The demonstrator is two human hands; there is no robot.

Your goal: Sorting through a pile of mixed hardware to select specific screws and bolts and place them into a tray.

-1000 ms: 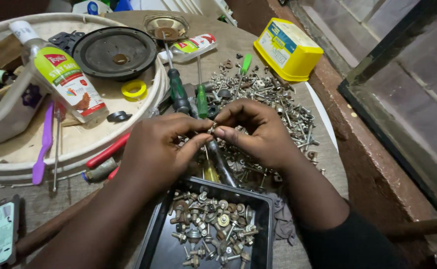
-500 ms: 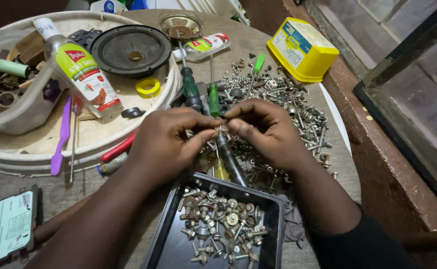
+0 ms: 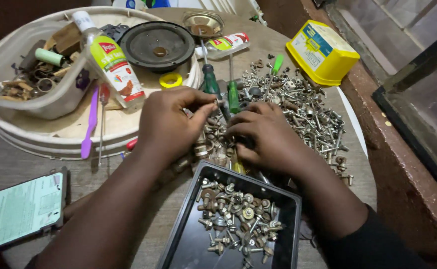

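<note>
My left hand (image 3: 173,122) pinches a small metal screw (image 3: 219,103) between thumb and forefinger, just above a pile of loose screws and bolts (image 3: 303,107). Beside it, my right hand (image 3: 268,137) rests lower on the pile, fingers curled down among the hardware; whether they hold a piece is hidden. In front of both hands stands a black rectangular tray (image 3: 188,239) holding several sorted screws with washers (image 3: 236,216). Two green-handled screwdrivers (image 3: 210,79) lie just beyond my fingertips.
A round white tray (image 3: 54,137) at the left carries a speaker (image 3: 156,45), a green-labelled bottle (image 3: 111,62), a yellow tape ring (image 3: 171,80) and a purple tool (image 3: 90,124). A yellow box (image 3: 320,52) sits far right, a phone (image 3: 19,209) at the near left.
My hands were joined on one small piece. They have parted: the left keeps the piece, and the right has dropped onto the pile.
</note>
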